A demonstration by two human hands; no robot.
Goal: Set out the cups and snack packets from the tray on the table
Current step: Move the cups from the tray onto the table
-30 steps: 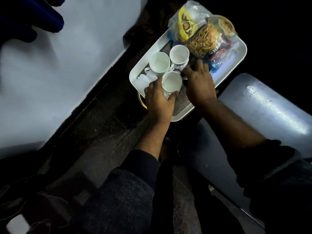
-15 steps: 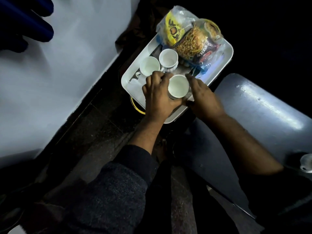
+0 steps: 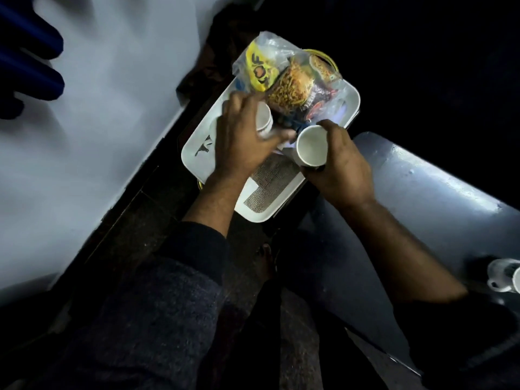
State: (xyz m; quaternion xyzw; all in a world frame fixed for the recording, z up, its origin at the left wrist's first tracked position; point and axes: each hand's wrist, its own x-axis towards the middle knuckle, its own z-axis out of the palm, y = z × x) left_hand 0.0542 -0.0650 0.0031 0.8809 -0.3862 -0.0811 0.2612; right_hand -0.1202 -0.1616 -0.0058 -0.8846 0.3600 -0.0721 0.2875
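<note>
A white tray [image 3: 203, 164] holds snack packets at its far end: a yellow packet [image 3: 260, 69] and a clear packet of fried noodles [image 3: 289, 90]. My right hand [image 3: 340, 167] grips a white cup [image 3: 311, 146] just above the tray's right edge, its mouth facing me. My left hand [image 3: 242, 136], blurred, lies over the tray's middle. Its fingers and thumb curl around a second white cup [image 3: 264, 119] next to the packets. Any other cup on the tray is hidden under that hand.
A grey table top [image 3: 427, 198] runs to the right of the tray, with another white cup [image 3: 503, 277] at the frame's right edge. A white surface [image 3: 90, 114] fills the left, with a dark blue object [image 3: 28, 68] on it. Dark floor lies between.
The cup my left hand held has passed to my right hand, which has lifted it toward the tray's right edge. My left hand has moved back onto another cup.
</note>
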